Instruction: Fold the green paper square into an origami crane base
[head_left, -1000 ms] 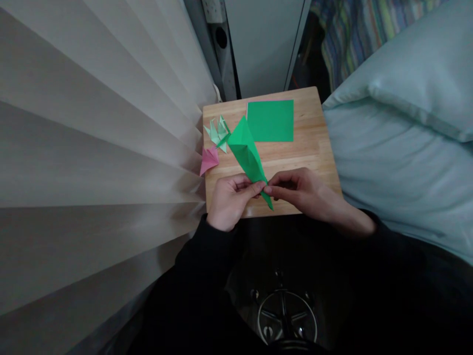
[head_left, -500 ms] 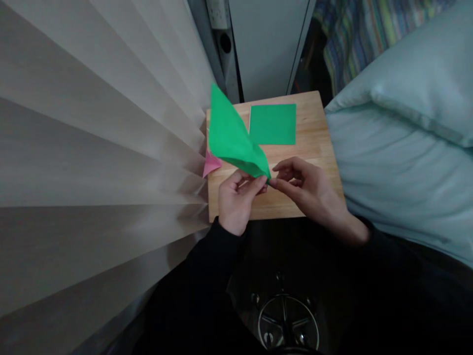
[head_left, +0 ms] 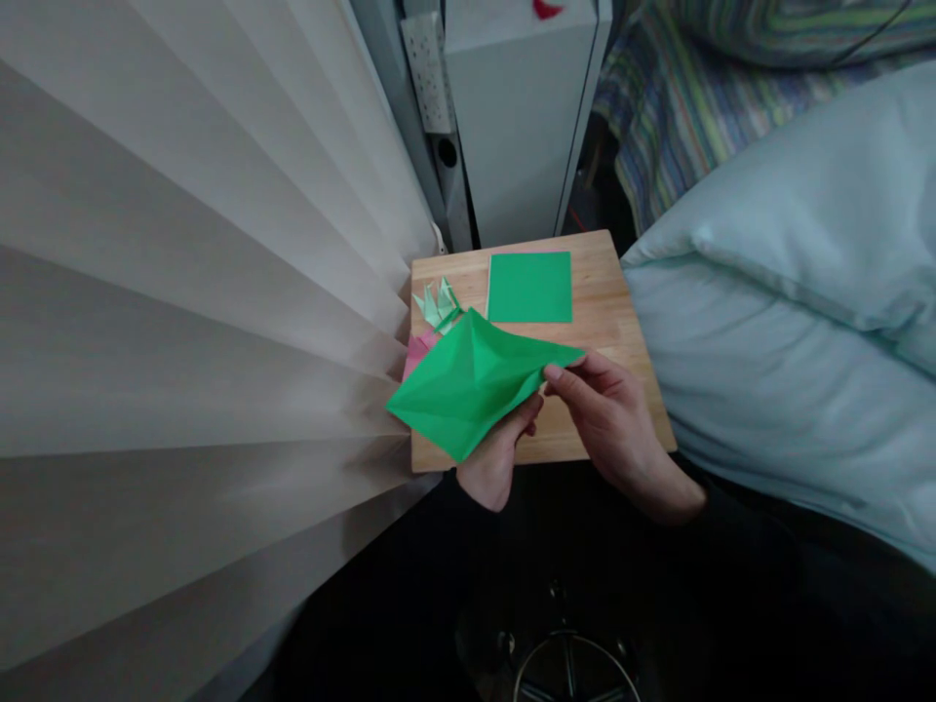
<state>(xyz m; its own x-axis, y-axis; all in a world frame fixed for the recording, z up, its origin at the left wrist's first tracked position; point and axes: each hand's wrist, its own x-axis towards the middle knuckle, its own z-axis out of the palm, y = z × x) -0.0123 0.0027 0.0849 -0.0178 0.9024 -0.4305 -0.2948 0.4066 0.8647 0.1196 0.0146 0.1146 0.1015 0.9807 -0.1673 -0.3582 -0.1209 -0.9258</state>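
Left hand [head_left: 497, 458] under the creased green paper [head_left: 475, 385], mostly hidden by it, fingers closed on its lower edge. Right hand [head_left: 606, 419] pinching the paper's right corner between thumb and fingertips. Paper partly unfolded, lifted just above the wooden tabletop [head_left: 606, 312]. Behind it, flat on the wood: green square sheet [head_left: 529, 287], pale green folded piece [head_left: 437, 304], pink folded piece [head_left: 416, 351] partly covered. Pale blue pillow [head_left: 790, 292] just beside.
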